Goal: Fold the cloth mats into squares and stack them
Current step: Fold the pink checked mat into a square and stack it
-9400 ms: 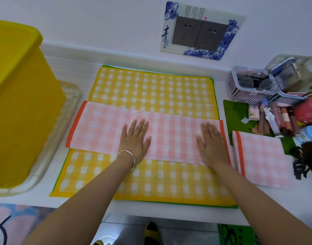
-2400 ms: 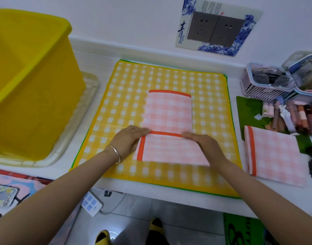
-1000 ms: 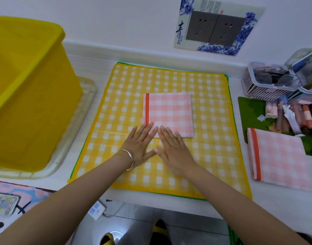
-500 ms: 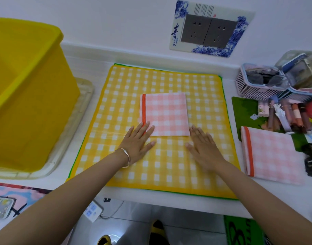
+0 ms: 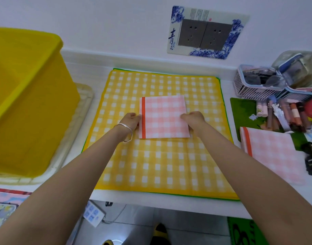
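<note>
The folded pink mat point(image 5: 163, 117) lies on the yellow mat point(image 5: 160, 165) in the middle of the surface point(image 5: 151, 201). The left grip point(image 5: 131, 121) pinches its striped left edge, and the right grip point(image 5: 193, 119) pinches its right edge.

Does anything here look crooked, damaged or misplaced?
Nothing looks damaged. The folded pink mat lies flat and square on the yellow mat, gripped at its sides by the left hand and right hand. Only the second pink mat, at right, sits askew, partly over a green mat.
</note>
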